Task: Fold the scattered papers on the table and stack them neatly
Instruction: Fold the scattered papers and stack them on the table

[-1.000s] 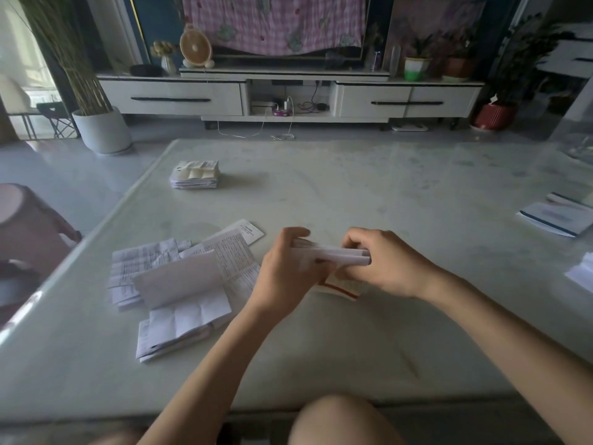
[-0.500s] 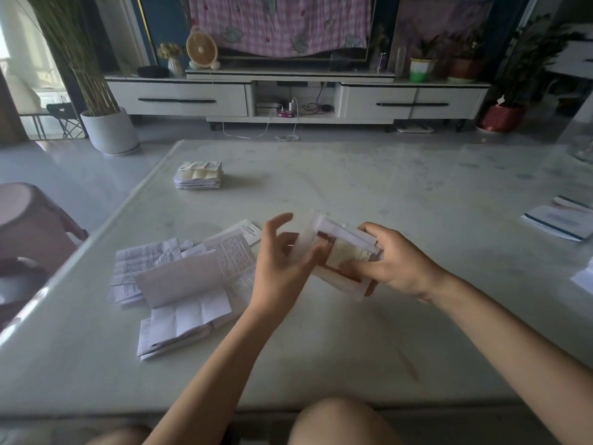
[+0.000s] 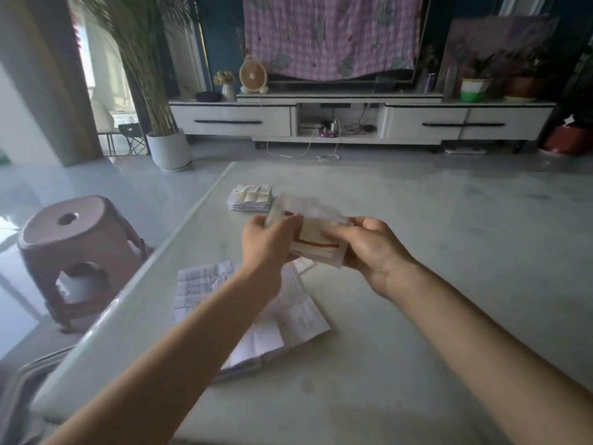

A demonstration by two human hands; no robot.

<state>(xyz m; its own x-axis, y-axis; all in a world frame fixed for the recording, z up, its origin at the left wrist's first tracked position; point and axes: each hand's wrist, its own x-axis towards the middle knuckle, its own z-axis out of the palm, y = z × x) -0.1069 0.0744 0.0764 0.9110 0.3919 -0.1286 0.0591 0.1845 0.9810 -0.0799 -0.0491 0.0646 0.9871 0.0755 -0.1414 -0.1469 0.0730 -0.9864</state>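
Above the pale marble table I hold a folded paper with a red stripe, blurred along its upper edge. My left hand grips its left end and my right hand pinches its right side. A neat stack of folded papers lies just beyond it toward the far left edge. Loose unfolded printed sheets lie spread on the table under my left forearm, partly hidden by it.
A pink plastic stool stands on the floor left of the table. Beyond the table are a white TV cabinet, a white planter with tall grass and potted plants at the right.
Both hands have lifted the striped paper and carried it forward toward the folded stack. The view has tilted up and shifted, so the papers at the right are out of frame.
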